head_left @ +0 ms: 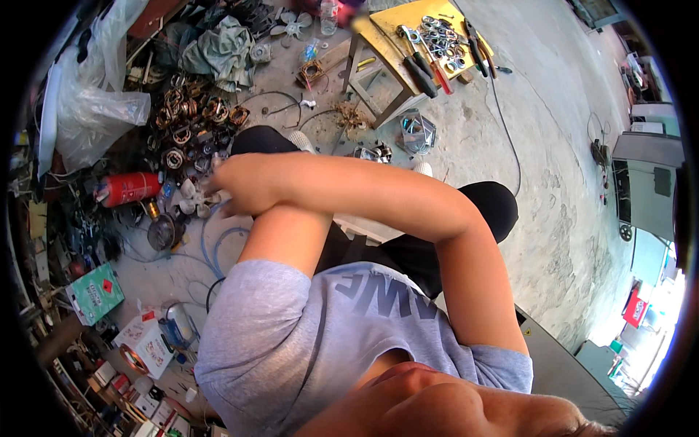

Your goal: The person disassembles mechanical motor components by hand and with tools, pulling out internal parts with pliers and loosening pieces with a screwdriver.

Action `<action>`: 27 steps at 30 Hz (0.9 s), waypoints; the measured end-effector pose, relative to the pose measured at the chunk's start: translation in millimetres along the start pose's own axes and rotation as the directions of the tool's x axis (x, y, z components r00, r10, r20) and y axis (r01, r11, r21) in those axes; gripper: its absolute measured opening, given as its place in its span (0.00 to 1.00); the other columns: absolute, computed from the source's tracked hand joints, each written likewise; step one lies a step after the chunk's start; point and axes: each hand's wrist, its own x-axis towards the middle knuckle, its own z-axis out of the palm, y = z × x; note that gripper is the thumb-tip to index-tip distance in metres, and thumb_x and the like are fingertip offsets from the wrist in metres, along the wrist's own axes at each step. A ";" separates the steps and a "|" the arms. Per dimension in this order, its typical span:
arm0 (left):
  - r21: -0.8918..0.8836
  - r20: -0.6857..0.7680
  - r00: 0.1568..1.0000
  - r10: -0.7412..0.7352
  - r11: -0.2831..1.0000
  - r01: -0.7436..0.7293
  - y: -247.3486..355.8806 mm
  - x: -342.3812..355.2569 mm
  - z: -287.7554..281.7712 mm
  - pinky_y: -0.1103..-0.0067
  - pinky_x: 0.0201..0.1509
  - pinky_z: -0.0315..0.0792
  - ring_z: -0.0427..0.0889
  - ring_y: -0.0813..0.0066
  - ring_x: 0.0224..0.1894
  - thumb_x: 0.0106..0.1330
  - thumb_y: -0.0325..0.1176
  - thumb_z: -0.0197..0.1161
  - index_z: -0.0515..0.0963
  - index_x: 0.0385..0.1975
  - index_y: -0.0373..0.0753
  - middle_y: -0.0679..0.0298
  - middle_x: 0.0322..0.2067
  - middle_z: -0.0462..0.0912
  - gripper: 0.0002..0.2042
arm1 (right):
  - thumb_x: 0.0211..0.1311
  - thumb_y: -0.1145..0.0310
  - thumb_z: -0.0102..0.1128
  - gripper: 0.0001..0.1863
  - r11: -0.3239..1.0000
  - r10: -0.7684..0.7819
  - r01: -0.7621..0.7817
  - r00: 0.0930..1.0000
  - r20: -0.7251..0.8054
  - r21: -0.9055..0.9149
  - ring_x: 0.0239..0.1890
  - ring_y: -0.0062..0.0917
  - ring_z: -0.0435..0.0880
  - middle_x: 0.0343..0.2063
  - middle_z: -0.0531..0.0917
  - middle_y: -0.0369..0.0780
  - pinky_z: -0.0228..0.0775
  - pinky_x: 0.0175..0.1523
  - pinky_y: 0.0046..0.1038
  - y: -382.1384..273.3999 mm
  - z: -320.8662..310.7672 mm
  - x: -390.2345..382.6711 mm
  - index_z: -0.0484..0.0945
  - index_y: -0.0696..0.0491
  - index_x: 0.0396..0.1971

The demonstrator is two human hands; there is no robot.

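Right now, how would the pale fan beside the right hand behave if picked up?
The pale fan is probably light for its size, judging by its thin-looking blades around a small hub. Its splayed outline suggests it won't roll readily. The projecting blades might snag on lifting.

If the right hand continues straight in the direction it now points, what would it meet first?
The right hand would probably meet the pale bladed fan wheel first, though depth is unclear.

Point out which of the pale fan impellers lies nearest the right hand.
The pale impeller beside the red cylinder, close by the right hand; the other impeller lies farther off, near the clear bottle.
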 end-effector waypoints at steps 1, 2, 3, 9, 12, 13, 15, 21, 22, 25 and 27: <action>-0.024 -0.013 1.000 -0.025 0.999 0.025 -7.5 -3.9 2.5 0.71 0.38 0.76 0.80 0.69 0.40 0.47 0.51 0.75 0.77 0.52 0.41 0.59 0.43 0.81 0.33 | 0.58 0.60 0.67 0.25 0.993 0.115 -0.115 0.993 0.002 -0.023 0.53 0.45 0.79 0.48 0.82 0.50 0.71 0.58 0.41 26.6 -5.4 0.8 0.78 0.53 0.54; -0.035 -0.030 0.999 -0.043 0.999 0.042 -12.3 -7.1 4.0 0.71 0.38 0.76 0.80 0.69 0.40 0.47 0.51 0.75 0.77 0.52 0.41 0.59 0.43 0.81 0.33 | 0.58 0.58 0.66 0.25 0.970 0.240 -0.240 0.971 0.002 -0.043 0.54 0.45 0.79 0.48 0.82 0.50 0.71 0.58 0.42 46.7 -15.6 -5.5 0.77 0.53 0.55; -0.056 -0.049 0.997 -0.059 0.997 0.057 -18.8 -12.1 6.4 0.71 0.38 0.76 0.80 0.69 0.41 0.46 0.51 0.75 0.77 0.52 0.41 0.58 0.44 0.81 0.33 | 0.59 0.60 0.65 0.21 0.893 0.414 -0.434 0.896 -0.159 -0.122 0.53 0.43 0.81 0.48 0.83 0.47 0.72 0.57 0.42 55.7 -28.4 -22.1 0.80 0.50 0.52; -0.513 -0.172 0.977 -0.128 0.858 0.022 -59.0 -100.1 0.7 0.69 0.42 0.80 0.81 0.64 0.48 0.48 0.50 0.74 0.62 0.67 0.43 0.54 0.52 0.77 0.44 | 0.56 0.66 0.65 0.10 0.854 -0.031 -0.421 0.546 -0.837 -0.306 0.36 0.37 0.85 0.36 0.85 0.43 0.75 0.46 0.36 138.2 -83.7 -128.9 0.85 0.49 0.39; -0.793 -0.352 0.934 0.065 0.509 -0.335 -100.2 -141.4 7.3 0.67 0.43 0.82 0.80 0.66 0.49 0.57 0.47 0.69 0.60 0.66 0.42 0.55 0.48 0.77 0.39 | 0.60 0.72 0.63 0.11 0.888 0.055 -0.445 0.350 -0.935 -0.115 0.36 0.34 0.86 0.36 0.86 0.45 0.77 0.42 0.29 123.1 -109.4 -164.8 0.85 0.53 0.42; -0.831 -0.425 0.898 0.112 0.344 -0.436 -106.2 -156.8 5.5 0.66 0.43 0.83 0.80 0.66 0.49 0.60 0.46 0.68 0.60 0.66 0.42 0.56 0.46 0.78 0.36 | 0.62 0.72 0.61 0.11 0.927 0.082 -0.372 0.296 -0.952 -0.036 0.38 0.30 0.86 0.38 0.86 0.45 0.77 0.44 0.28 130.2 -113.7 -174.5 0.84 0.54 0.44; -0.715 -0.685 0.705 0.182 0.014 -0.699 -115.1 -177.6 5.6 0.65 0.44 0.83 0.81 0.67 0.49 0.65 0.45 0.62 0.60 0.66 0.42 0.56 0.50 0.78 0.32 | 0.68 0.71 0.57 0.13 0.976 0.174 -0.171 0.231 -0.957 0.136 0.44 0.21 0.85 0.43 0.86 0.42 0.75 0.50 0.24 144.4 -117.7 -187.0 0.81 0.58 0.50; -0.272 -0.916 0.340 -0.213 -0.295 -0.916 -124.1 -190.4 -16.8 0.62 0.48 0.83 0.80 0.62 0.54 0.64 0.56 0.63 0.61 0.65 0.35 0.54 0.59 0.73 0.38 | 0.72 0.68 0.55 0.19 0.881 0.471 -0.072 0.237 -0.850 0.468 0.49 0.20 0.80 0.47 0.82 0.40 0.71 0.56 0.23 157.5 -92.5 -209.2 0.73 0.59 0.59; -0.198 -0.923 0.282 -0.261 -0.305 -0.932 -123.0 -190.4 -21.8 0.61 0.49 0.82 0.79 0.61 0.56 0.64 0.58 0.63 0.61 0.65 0.33 0.53 0.62 0.71 0.40 | 0.72 0.68 0.55 0.20 0.872 0.487 -0.094 0.262 -0.833 0.480 0.49 0.20 0.79 0.47 0.82 0.40 0.71 0.56 0.23 157.0 -91.0 -209.0 0.72 0.59 0.60; -0.160 -0.931 0.229 -0.284 -0.246 -0.956 -129.1 -179.2 -27.8 0.64 0.58 0.78 0.78 0.63 0.57 0.63 0.61 0.60 0.63 0.64 0.33 0.56 0.59 0.74 0.41 | 0.70 0.65 0.57 0.21 0.885 0.454 -0.073 0.345 -0.821 0.459 0.45 0.22 0.82 0.45 0.83 0.42 0.74 0.52 0.25 149.0 -92.0 -203.6 0.72 0.61 0.57; -0.163 -0.943 0.215 -0.253 -0.211 -0.964 -130.7 -177.1 -30.1 0.67 0.63 0.74 0.76 0.65 0.59 0.59 0.61 0.66 0.60 0.66 0.36 0.59 0.58 0.74 0.44 | 0.72 0.59 0.55 0.22 0.878 0.470 -0.111 0.381 -0.796 0.466 0.42 0.22 0.83 0.46 0.82 0.41 0.76 0.47 0.24 145.5 -93.2 -202.4 0.73 0.60 0.55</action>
